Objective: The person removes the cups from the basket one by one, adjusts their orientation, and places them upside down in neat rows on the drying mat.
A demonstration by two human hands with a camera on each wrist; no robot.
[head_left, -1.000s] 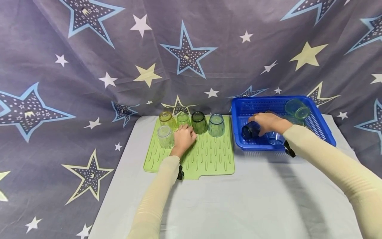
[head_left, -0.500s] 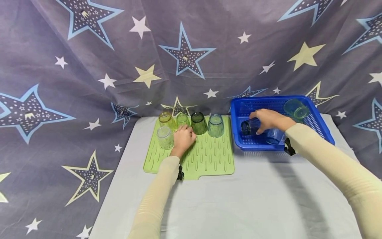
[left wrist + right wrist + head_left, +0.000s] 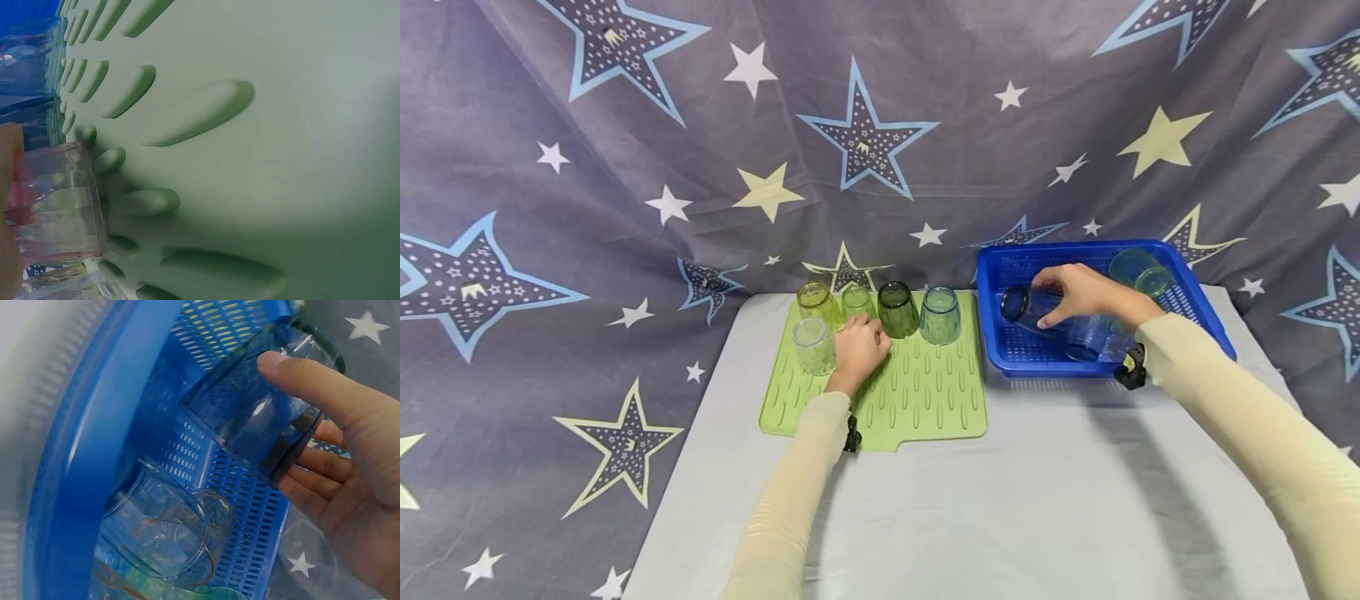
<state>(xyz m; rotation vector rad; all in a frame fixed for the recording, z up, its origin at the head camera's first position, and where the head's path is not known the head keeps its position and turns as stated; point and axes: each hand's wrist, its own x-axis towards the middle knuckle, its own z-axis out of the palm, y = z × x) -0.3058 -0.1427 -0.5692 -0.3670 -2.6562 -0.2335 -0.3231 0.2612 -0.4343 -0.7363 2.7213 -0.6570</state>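
Observation:
My right hand (image 3: pixel 1078 292) grips a dark blue-grey glass (image 3: pixel 250 400) inside the blue basket (image 3: pixel 1041 367); the glass is tilted, thumb on one side, fingers round the other. On the green drying mat (image 3: pixel 936 408), my left hand (image 3: pixel 861 346) holds a clear pinkish glass (image 3: pixel 59 206), mostly hidden in the head view. Just left of it is an upturned clear glass (image 3: pixel 814 348). Behind stand an amber glass (image 3: pixel 818 304), a light green glass (image 3: pixel 856 300), a dark green glass (image 3: pixel 898 310) and a blue glass (image 3: pixel 941 317), also upturned.
More glasses lie in the basket, among them a greenish one (image 3: pixel 1138 271) at the back right and a clear bluish one (image 3: pixel 162 525). A white cloth (image 3: pixel 1000 517) covers the table. Behind it hangs a grey star-patterned curtain (image 3: pixel 715 100).
My right hand has raised the dark blue-grey glass slightly and tilted it, with its base end turned up to the left. My left hand has stayed in place.

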